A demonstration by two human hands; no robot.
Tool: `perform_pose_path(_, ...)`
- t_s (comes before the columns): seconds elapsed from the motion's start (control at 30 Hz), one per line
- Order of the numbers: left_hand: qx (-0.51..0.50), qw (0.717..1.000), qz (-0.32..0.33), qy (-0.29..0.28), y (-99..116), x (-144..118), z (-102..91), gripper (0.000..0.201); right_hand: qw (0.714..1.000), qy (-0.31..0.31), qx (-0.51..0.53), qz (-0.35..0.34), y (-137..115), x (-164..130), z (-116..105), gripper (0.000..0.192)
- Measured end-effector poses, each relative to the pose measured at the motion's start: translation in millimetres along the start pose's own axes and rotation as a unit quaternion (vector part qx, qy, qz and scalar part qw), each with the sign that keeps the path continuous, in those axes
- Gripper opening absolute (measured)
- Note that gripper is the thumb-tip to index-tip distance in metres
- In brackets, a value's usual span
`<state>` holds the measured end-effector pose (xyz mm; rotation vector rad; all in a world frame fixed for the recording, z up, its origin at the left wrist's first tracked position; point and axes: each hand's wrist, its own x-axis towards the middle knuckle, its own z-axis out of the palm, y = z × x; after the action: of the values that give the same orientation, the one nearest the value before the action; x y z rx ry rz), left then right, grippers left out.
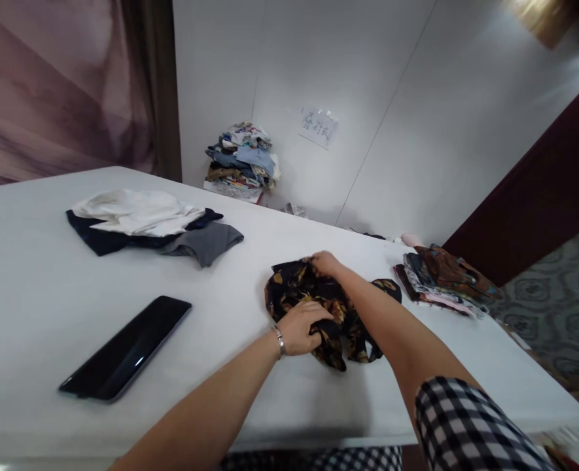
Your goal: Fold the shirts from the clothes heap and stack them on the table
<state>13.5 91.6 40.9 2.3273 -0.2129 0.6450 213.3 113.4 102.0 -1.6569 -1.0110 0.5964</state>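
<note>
Your left hand (pixel 303 327) is closed on the near edge of the dark floral garment (pixel 318 307), fingers curled into the cloth, a bracelet (pixel 279 341) on the wrist. Your right hand (pixel 324 263) reaches across to the garment's far edge at 12 o'clock and pinches the fabric there; its grip is closed on the cloth, though the fingertips are partly buried in it. The garment lies crumpled on the white bench (pixel 34 275), a little right of its middle, straight ahead of you.

At 9 o'clock from the garment, near the bench's front edge, a black phone (pixel 125 350) lies face up with a dark screen. At 10 o'clock, well apart, sits a loose heap of clothes (pixel 152 226): white cloth on top, navy below, grey at its right end. At 3 o'clock, near the bench's right edge, rests a stack of folded patterned clothes (pixel 441 278). No bins or boxes hold any of these.

Beyond the bench at 12 o'clock another pile of clothes (pixel 243 160) leans at the wall, and a paper note (pixel 317 126) is taped to the wall beside it; its handwritten characters are too blurred to read.
</note>
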Motion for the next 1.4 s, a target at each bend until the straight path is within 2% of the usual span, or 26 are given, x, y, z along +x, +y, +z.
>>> perform_pose_path(0.13,0.022,0.999,0.015,0.032,4,-1,-1.9,0.056,0.995,0.031,0.075,-0.052,-54,43,-9,0.030)
perform_pose_path(0.23,0.045,0.996,0.002,0.072,9,-2,-7.4,0.055,0.988,0.006,0.129,-0.082,-74,50,-19,0.047)
perform_pose_path(0.3,0.044,0.995,-0.001,0.089,12,-3,-10.7,0.053,0.994,-0.002,0.100,-0.049,-69,43,-24,0.043)
perform_pose_path(0.4,0.029,0.992,-0.019,0.119,12,-2,-14.4,0.045,0.999,0.023,0.040,0.006,-43,19,-33,0.025)
perform_pose_path(0.47,0.014,0.983,-0.053,0.173,7,-1,-17.2,0.035,0.999,0.034,0.012,0.026,-23,-4,-40,0.019)
perform_pose_path(0.57,0.017,0.940,-0.164,0.298,-10,1,-23.9,0.028,0.998,0.030,-0.060,0.002,3,-51,-47,0.021)
perform_pose_path(0.63,0.046,0.898,-0.277,0.338,-24,2,-28.9,0.032,0.991,0.009,-0.125,-0.042,16,-88,-47,0.034)
perform_pose_path(0.7,0.077,0.868,-0.375,0.316,-35,1,-32.7,0.047,0.981,-0.032,-0.175,-0.076,27,-124,-45,0.046)
perform_pose_path(0.73,0.091,0.862,-0.404,0.292,-40,0,-33.8,0.055,0.974,-0.054,-0.201,-0.089,31,-139,-44,0.047)
perform_pose_path(0.8,0.109,0.863,-0.430,0.240,-44,-2,-34.4,0.061,0.956,-0.095,-0.256,-0.108,38,-161,-43,0.036)
perform_pose_path(0.87,0.115,0.868,-0.439,0.202,-44,-4,-33.3,0.052,0.937,-0.127,-0.305,-0.111,39,-173,-48,0.022)
perform_pose_path(0.93,0.106,0.869,-0.447,0.187,-42,-5,-31.1,0.032,0.923,-0.153,-0.340,-0.093,36,-179,-56,0.021)
perform_pose_path(1.0,0.093,0.872,-0.438,0.200,-37,-4,-28.4,0.018,0.917,-0.160,-0.360,-0.068,28,-180,-64,0.019)
perform_pose_path(1.07,0.075,0.880,-0.412,0.226,-29,1,-25.1,0.017,0.932,-0.120,-0.336,-0.058,15,-179,-67,0.019)
perform_pose_path(1.1,0.065,0.886,-0.392,0.239,-22,6,-23.0,0.018,0.948,-0.092,-0.300,-0.056,6,-177,-66,0.024)
perform_pose_path(1.2,0.036,0.911,-0.319,0.260,6,25,-12.7,0.020,0.991,-0.035,-0.125,-0.033,-21,-165,-54,0.055)
perform_pose_path(1.27,0.027,0.931,-0.255,0.258,29,37,-2.6,0.016,0.999,-0.044,-0.026,-0.002,-35,-154,-44,0.068)
perform_pose_path(1.3,0.028,0.944,-0.214,0.249,40,41,3.0,0.012,0.998,-0.059,0.007,0.016,-40,-149,-40,0.068)
perform_pose_path(1.37,0.034,0.967,-0.129,0.216,59,42,13.0,0.005,0.992,-0.105,0.043,0.061,-43,-141,-35,0.057)
perform_pose_path(1.4,0.034,0.977,-0.092,0.192,65,39,16.6,0.009,0.988,-0.123,0.052,0.080,-43,-139,-34,0.048)
